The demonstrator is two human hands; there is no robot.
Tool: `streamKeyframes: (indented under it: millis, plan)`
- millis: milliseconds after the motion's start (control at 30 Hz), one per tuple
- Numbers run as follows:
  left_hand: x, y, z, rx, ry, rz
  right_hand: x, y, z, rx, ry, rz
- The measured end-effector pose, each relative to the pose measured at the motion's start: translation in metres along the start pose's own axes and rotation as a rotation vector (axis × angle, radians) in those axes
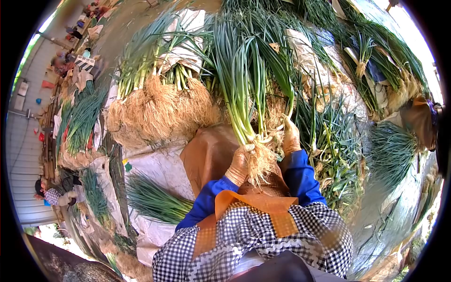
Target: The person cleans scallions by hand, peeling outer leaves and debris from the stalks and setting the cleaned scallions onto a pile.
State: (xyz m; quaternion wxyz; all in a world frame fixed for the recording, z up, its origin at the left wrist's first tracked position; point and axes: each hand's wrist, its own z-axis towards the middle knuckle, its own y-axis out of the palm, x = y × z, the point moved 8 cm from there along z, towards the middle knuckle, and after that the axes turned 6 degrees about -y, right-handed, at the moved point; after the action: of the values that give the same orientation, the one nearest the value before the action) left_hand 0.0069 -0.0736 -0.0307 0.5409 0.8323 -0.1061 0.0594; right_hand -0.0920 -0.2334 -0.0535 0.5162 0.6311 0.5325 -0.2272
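A bunch of spring onions (240,105) stands in front of me, with long green leaves pointing away and pale bulbs and straw-coloured roots (260,164) toward my lap. My left hand (238,165), in an orange-tinted glove, is closed around its lower left side near the bulbs. To the right of the bunch, my right hand (291,135), gloved alike, pinches the white lower end of a single stalk (290,101). The fingertips of my right hand are partly hidden by the stalk and roots. A brown apron (206,150) lies over my lap beneath the roots.
Rooted spring onion bundles (155,101) lie at the front left. Trimmed-looking green onions (157,199) rest on a white sheet (145,174) by my left elbow. Loose leaves (336,141) pile up on the right. Another person (54,193) sits at the far left.
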Motion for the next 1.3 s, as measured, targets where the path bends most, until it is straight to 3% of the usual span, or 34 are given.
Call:
streamKeyframes:
  millis: [67, 100, 167, 200, 233, 300, 333, 367, 400, 433, 500, 533, 567, 633, 667, 767, 867, 900, 967, 1000, 1033, 1100, 1133, 1200, 1267, 1300]
  plan:
    - [0.008, -0.001, 0.003, 0.072, 0.11, -0.049, -0.015, -0.012, 0.007, 0.091, -0.04, 0.019]
    - [0.022, 0.001, 0.006, 0.057, 0.131, -0.037, -0.014, 0.005, 0.027, 0.102, -0.053, 0.275]
    - [0.034, 0.0, 0.009, 0.042, 0.151, -0.023, -0.009, 0.021, 0.034, -0.137, 0.019, 0.277]
    - [0.032, -0.006, 0.01, 0.042, 0.15, -0.021, -0.007, 0.022, 0.028, -0.1, 0.078, 0.146]
    - [0.02, -0.017, 0.008, 0.051, 0.091, 0.023, -0.007, 0.018, 0.017, -0.238, 0.113, -0.173]
    - [0.012, -0.028, 0.006, 0.055, 0.039, 0.08, -0.02, -0.013, 0.044, 0.093, -0.666, -1.248]
    - [0.013, -0.029, 0.005, 0.056, 0.039, 0.082, -0.058, 0.001, 0.023, 0.222, -0.779, -1.253]
    - [0.017, -0.028, 0.008, 0.054, 0.047, 0.086, -0.082, 0.025, 0.004, 0.077, -0.819, -1.018]
    - [0.022, -0.007, -0.003, 0.11, 0.1, 0.243, -0.084, 0.055, -0.006, -0.127, -0.68, -0.954]
    - [0.013, 0.0, -0.004, 0.113, 0.007, 0.142, -0.07, 0.077, -0.02, -0.311, -0.522, -0.882]
    - [0.011, -0.005, 0.001, 0.137, 0.061, 0.166, -0.038, 0.106, -0.036, -0.577, -0.44, -0.981]
    - [0.009, -0.005, -0.001, 0.133, 0.059, 0.173, -0.023, 0.109, -0.035, -0.641, -0.218, -0.965]
    - [0.008, -0.005, -0.003, 0.128, 0.054, 0.175, -0.027, 0.111, -0.038, -0.572, -0.223, -0.902]
    - [0.005, -0.005, -0.004, 0.131, 0.06, 0.163, -0.046, 0.115, -0.038, -0.429, -0.554, -0.947]
    - [-0.004, -0.004, -0.006, 0.115, 0.018, 0.153, -0.059, 0.116, -0.042, -0.325, -0.788, -1.121]
    - [-0.021, -0.003, -0.001, 0.045, -0.077, 0.08, -0.055, 0.101, -0.046, -0.244, -1.104, -1.287]
    - [-0.04, 0.012, -0.007, 0.04, -0.299, 0.031, -0.067, 0.08, -0.053, -0.036, -1.001, -0.933]
    - [-0.042, 0.009, -0.002, 0.07, -0.179, 0.096, -0.075, 0.084, -0.057, 0.019, -1.104, -0.948]
    - [-0.048, 0.005, 0.004, 0.057, -0.051, 0.199, -0.084, 0.089, -0.053, 0.035, -1.113, -1.08]
    - [-0.05, 0.0, 0.008, 0.079, -0.024, 0.21, -0.082, 0.088, -0.047, 0.037, -1.155, -0.993]
    - [-0.051, -0.006, 0.013, 0.133, 0.022, 0.208, -0.074, 0.083, -0.041, 0.01, -1.089, -0.916]
    - [-0.049, -0.014, 0.022, 0.132, -0.02, 0.164, -0.056, 0.081, -0.04, -0.248, -0.348, -0.172]
    - [-0.038, -0.011, 0.02, 0.153, -0.002, 0.193, -0.068, 0.058, -0.039, -0.149, -0.389, -0.184]
    - [-0.003, 0.018, -0.004, 0.112, 0.114, 0.332, -0.118, 0.009, -0.04, -0.048, -0.593, -0.294]
    - [0.006, -0.007, -0.011, 0.125, 0.063, 0.248, -0.132, -0.079, -0.006, 0.193, -0.523, -0.677]
    - [0.014, -0.008, -0.017, 0.191, 0.085, 0.225, -0.134, -0.11, 0.007, 0.361, -0.651, -1.412]
